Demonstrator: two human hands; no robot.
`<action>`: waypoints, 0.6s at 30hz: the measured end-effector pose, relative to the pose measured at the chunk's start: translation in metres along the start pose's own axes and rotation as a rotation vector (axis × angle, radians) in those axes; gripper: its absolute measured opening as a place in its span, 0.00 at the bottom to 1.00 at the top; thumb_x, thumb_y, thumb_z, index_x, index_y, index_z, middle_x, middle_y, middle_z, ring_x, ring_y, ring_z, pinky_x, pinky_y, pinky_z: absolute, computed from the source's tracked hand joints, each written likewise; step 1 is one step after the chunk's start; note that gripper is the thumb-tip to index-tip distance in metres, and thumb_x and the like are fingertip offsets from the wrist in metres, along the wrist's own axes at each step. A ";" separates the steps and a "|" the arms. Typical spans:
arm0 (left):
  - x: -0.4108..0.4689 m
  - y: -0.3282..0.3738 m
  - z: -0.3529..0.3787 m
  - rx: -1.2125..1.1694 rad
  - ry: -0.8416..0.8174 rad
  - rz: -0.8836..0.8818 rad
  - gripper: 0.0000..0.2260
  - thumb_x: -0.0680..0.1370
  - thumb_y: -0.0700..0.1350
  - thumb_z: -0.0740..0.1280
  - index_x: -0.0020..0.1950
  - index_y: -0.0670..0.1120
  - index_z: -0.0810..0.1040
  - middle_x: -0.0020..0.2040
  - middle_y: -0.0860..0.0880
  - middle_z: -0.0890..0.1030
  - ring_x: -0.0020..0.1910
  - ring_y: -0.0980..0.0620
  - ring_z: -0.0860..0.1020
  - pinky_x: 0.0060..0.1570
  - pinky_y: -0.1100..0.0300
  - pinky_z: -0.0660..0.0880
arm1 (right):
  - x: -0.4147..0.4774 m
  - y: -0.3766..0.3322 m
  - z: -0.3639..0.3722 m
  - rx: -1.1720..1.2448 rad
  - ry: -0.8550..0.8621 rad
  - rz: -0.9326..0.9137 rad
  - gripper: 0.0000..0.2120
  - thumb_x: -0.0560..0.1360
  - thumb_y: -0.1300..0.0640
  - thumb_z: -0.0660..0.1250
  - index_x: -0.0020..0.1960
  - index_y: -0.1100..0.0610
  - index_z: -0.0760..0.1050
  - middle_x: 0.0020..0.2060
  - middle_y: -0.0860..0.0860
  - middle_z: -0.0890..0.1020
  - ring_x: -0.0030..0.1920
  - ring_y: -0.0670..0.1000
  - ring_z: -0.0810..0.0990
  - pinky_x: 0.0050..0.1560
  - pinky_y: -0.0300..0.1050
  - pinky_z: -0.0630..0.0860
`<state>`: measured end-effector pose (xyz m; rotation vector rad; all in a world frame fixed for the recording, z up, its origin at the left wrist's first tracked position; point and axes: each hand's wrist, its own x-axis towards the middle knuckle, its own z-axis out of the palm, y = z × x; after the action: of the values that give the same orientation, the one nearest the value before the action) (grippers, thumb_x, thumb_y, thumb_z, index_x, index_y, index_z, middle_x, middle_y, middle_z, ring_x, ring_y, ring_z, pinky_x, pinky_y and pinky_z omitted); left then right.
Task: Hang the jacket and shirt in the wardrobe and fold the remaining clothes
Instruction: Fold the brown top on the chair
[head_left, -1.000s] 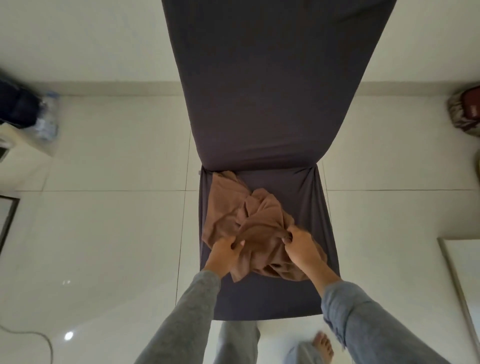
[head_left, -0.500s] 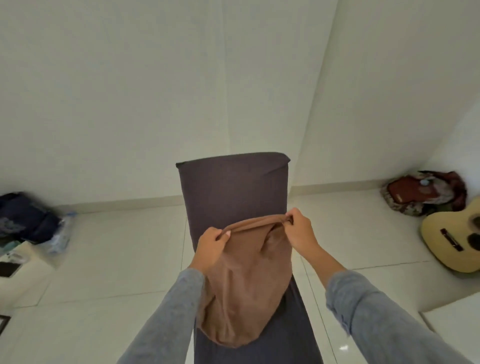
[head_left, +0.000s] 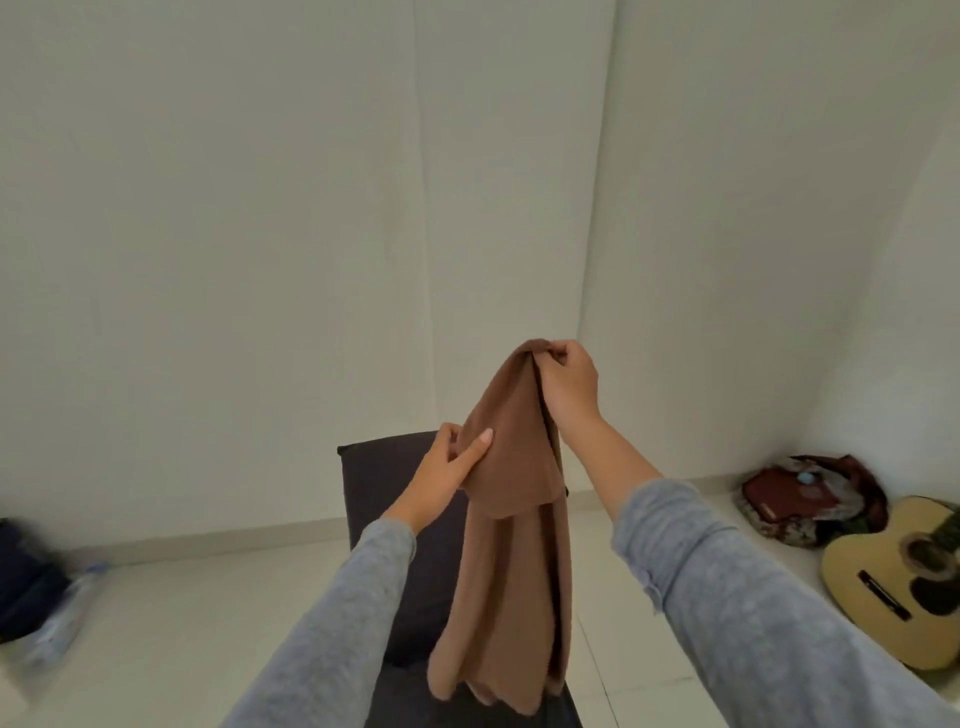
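The soft brown knit garment hangs in the air in the middle of the view, lifted clear above the near part of the dark grey fabric-covered chair and in front of its backrest. The right hand is the higher of the two: its fingers are curled tight and pinch the very top of the cloth into a peak, so nearly all the weight hangs from this one point. The left hand sits lower and to the left, gripping a side edge of the garment with the thumb laid flat across the front face and the other fingers tucked behind the cloth. Below the left hand's grip a shorter flap doubles over the front, and the rest falls in long, loose vertical folds, with the bottom hem just above the chair seat. Both forearms wear grey sleeves.

Judging from the limp shape, this is one of the clothes to be folded, not hung, and the step in hand is shaking it out and finding its edges. Which part the right hand holds, waistband, collar or corner, I cannot tell. The next move calls for the left hand to travel along the edge to a matching corner, so the piece spreads flat between both hands before it is laid down and folded.

On the floor at the far right lie a light wooden acoustic guitar and, just beside it, a red patterned bag. A dark blue bundle sits blurred at the far left.
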<state>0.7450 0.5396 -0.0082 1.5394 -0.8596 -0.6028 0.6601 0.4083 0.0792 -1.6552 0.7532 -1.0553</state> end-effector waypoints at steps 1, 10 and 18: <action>0.000 0.001 0.005 0.005 -0.027 0.005 0.20 0.73 0.60 0.68 0.58 0.50 0.70 0.55 0.54 0.78 0.52 0.59 0.78 0.53 0.62 0.75 | 0.001 -0.007 0.002 -0.009 -0.006 -0.025 0.07 0.78 0.57 0.62 0.52 0.59 0.74 0.45 0.50 0.77 0.46 0.49 0.75 0.38 0.37 0.68; 0.035 0.005 0.009 -0.147 0.299 0.131 0.15 0.80 0.53 0.59 0.66 0.54 0.64 0.65 0.46 0.70 0.60 0.50 0.73 0.59 0.56 0.72 | 0.016 -0.047 -0.010 0.290 -0.071 -0.003 0.09 0.77 0.64 0.56 0.46 0.55 0.75 0.43 0.52 0.79 0.46 0.51 0.76 0.52 0.46 0.74; 0.048 -0.007 0.015 0.201 -0.206 0.042 0.25 0.73 0.45 0.71 0.68 0.54 0.68 0.67 0.55 0.68 0.69 0.54 0.66 0.63 0.59 0.65 | 0.005 -0.057 -0.027 0.955 -0.165 0.371 0.13 0.74 0.60 0.60 0.31 0.57 0.69 0.25 0.51 0.72 0.25 0.51 0.72 0.29 0.39 0.73</action>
<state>0.7628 0.4919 -0.0132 1.6543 -1.1352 -0.6686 0.6376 0.4111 0.1378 -0.7304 0.3239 -0.7986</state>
